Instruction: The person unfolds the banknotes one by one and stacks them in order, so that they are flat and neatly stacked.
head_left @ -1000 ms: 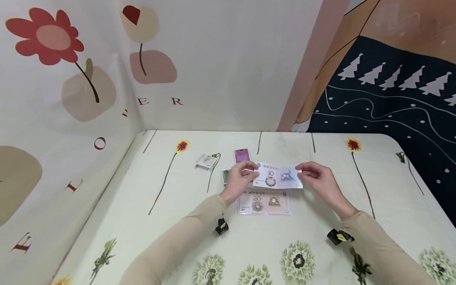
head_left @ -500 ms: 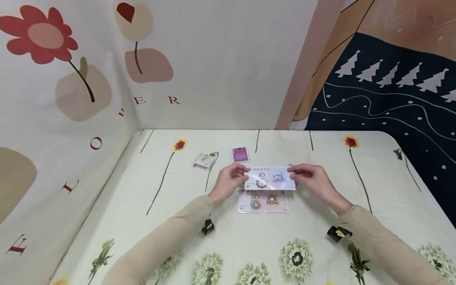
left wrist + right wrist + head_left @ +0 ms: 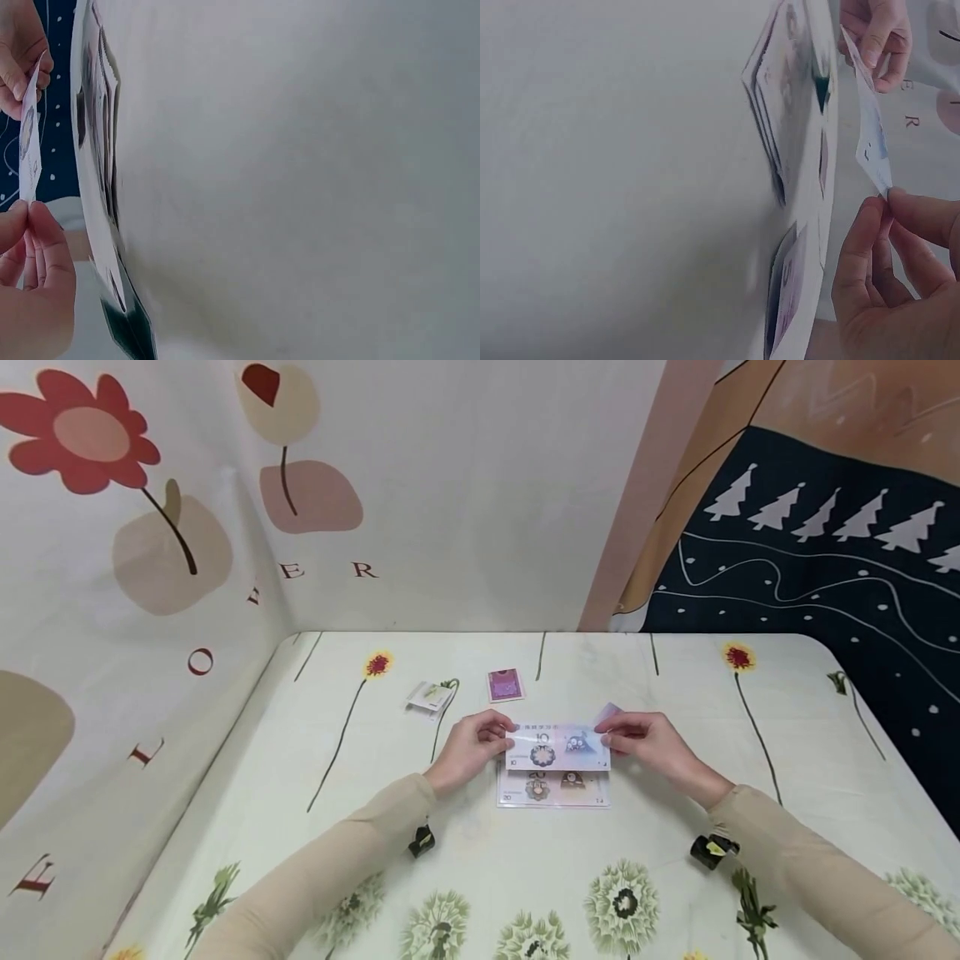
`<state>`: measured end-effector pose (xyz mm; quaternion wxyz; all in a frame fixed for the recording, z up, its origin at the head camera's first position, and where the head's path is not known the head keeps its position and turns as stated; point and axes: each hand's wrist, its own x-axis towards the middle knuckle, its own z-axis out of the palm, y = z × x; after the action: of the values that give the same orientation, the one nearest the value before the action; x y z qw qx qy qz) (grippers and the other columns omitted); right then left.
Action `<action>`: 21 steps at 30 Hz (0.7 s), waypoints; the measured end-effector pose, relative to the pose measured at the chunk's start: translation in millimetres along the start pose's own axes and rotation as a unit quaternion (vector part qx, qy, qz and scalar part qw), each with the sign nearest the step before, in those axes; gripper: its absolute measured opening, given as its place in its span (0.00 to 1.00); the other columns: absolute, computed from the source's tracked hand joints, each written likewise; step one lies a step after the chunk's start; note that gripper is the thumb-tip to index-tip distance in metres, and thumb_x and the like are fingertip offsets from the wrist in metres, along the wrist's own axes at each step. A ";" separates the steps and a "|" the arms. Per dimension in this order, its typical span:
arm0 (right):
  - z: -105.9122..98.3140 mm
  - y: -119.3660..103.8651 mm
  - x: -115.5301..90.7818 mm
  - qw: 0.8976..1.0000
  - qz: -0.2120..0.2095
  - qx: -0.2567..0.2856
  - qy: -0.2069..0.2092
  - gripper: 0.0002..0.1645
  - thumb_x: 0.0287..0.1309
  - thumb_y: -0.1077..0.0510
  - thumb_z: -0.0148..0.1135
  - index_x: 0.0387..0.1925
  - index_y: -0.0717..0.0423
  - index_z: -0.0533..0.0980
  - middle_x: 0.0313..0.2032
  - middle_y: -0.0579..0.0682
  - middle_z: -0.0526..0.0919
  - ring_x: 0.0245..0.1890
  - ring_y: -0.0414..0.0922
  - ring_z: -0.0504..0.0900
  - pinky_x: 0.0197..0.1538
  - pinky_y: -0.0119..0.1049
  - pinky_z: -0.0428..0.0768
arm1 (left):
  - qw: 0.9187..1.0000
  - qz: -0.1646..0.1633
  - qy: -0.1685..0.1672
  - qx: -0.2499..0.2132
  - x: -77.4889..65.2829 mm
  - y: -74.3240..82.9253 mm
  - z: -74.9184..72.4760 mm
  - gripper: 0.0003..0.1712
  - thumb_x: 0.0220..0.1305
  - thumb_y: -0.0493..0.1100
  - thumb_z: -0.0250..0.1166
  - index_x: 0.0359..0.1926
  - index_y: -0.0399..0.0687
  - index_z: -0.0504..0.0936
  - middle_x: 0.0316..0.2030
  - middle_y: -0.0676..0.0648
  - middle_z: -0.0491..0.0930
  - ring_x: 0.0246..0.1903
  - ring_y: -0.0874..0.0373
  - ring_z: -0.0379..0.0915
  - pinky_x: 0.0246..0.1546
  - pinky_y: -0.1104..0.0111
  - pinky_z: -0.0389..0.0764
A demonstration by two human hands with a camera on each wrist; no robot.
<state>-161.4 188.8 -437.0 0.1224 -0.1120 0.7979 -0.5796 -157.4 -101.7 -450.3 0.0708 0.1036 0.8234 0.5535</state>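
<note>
My left hand point(image 3: 474, 745) pinches the left edge of a pale play banknote point(image 3: 558, 747) printed with a 10 and a blue cartoon figure. At its opposite edge, my right hand point(image 3: 663, 752) grips it between thumb and fingers. The note is stretched flat between both hands, raised above the table in the wrist views. Below it lies a stack of play banknotes point(image 3: 784, 90), topped by a pinkish 20 note point(image 3: 553, 792) whose upper part is hidden. Beside the right fingers, a purple note point(image 3: 786, 292) marked 5 shows only a corner in the head view.
Farther back on the flower-printed tablecloth point(image 3: 360, 852) lie a purple card point(image 3: 506, 685) and a folded white paper piece point(image 3: 430, 697). A green note point(image 3: 131, 330) lies beside the stack in the left wrist view. Printed cloth walls point(image 3: 465, 502) rise behind the table.
Both hands have carried the 10 note left and toward the person, so it overlaps more of the 20 note. A purple corner now shows beside the right hand; the green note is hidden in the head view.
</note>
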 end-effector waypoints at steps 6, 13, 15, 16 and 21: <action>-0.5 1.2 -1.0 0.998 -0.022 -0.046 -0.029 0.12 0.59 0.70 0.62 0.44 0.73 0.79 0.43 0.63 0.81 0.34 0.39 0.80 0.38 0.29 0.81 | 0.999 0.004 -0.014 0.036 -5.9 -2.7 0.2 0.13 0.55 0.28 0.68 0.42 0.40 0.83 0.34 0.48 0.81 0.31 0.59 0.77 0.36 0.70 0.80; 2.8 4.8 -4.9 0.994 -0.023 -0.086 -0.060 0.10 0.59 0.67 0.63 0.43 0.68 0.80 0.34 0.54 0.82 0.32 0.43 0.78 0.33 0.29 0.77 | 0.998 0.002 -0.029 0.059 -15.1 -3.8 -0.9 0.11 0.54 0.30 0.70 0.41 0.40 0.84 0.32 0.49 0.82 0.30 0.61 0.76 0.34 0.71 0.80; 4.4 5.7 -6.2 0.994 -0.020 -0.085 -0.067 0.10 0.59 0.66 0.63 0.42 0.68 0.80 0.33 0.53 0.81 0.31 0.43 0.77 0.32 0.30 0.77 | 0.998 0.007 -0.034 0.061 -17.4 -4.5 -1.3 0.11 0.54 0.29 0.70 0.40 0.39 0.85 0.32 0.49 0.82 0.29 0.61 0.76 0.34 0.71 0.80; 5.3 6.0 -6.9 0.994 -0.020 -0.084 -0.069 0.10 0.59 0.66 0.63 0.42 0.68 0.80 0.32 0.53 0.81 0.30 0.43 0.77 0.31 0.30 0.77 | 0.997 0.009 -0.036 0.062 -18.4 -4.8 -1.5 0.10 0.54 0.29 0.70 0.39 0.39 0.85 0.32 0.49 0.82 0.29 0.61 0.76 0.34 0.71 0.80; 8.5 7.7 -9.7 0.994 -0.019 -0.077 -0.080 0.09 0.59 0.67 0.63 0.42 0.68 0.79 0.31 0.53 0.81 0.28 0.44 0.78 0.28 0.31 0.77 | 0.996 0.018 -0.048 0.071 -22.1 -6.3 -0.6 0.10 0.53 0.28 0.70 0.38 0.39 0.84 0.30 0.50 0.80 0.28 0.62 0.75 0.33 0.72 0.79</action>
<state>-149.8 186.6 -446.2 0.1662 -0.1824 0.8256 -0.5075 -136.7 -110.0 -455.8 0.0926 0.1498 0.8542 0.4892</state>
